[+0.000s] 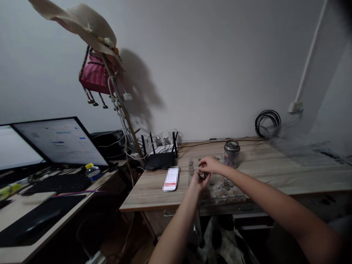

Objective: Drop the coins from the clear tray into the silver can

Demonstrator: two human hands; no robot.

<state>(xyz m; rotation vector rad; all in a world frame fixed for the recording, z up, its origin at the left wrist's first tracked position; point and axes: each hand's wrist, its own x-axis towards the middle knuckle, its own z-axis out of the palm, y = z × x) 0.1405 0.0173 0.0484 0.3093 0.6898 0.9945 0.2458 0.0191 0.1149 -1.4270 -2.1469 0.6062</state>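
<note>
My left hand (198,181) and my right hand (209,165) meet over a clear tray (239,198) on the wooden table (275,172). Several coins (224,190) lie scattered in the tray. The left hand is cupped palm up, with what look like coins in it. The right hand's fingers are pinched together just above the left palm, on something too small to name. A glass jar (231,153) with an open metal rim stands right behind the right hand.
A blurred white card (171,179) lies left of the tray, and a black router (160,158) stands behind it. Coiled black cable (267,124) leans on the wall. A second desk at left holds monitors (59,141) and a keyboard (62,183).
</note>
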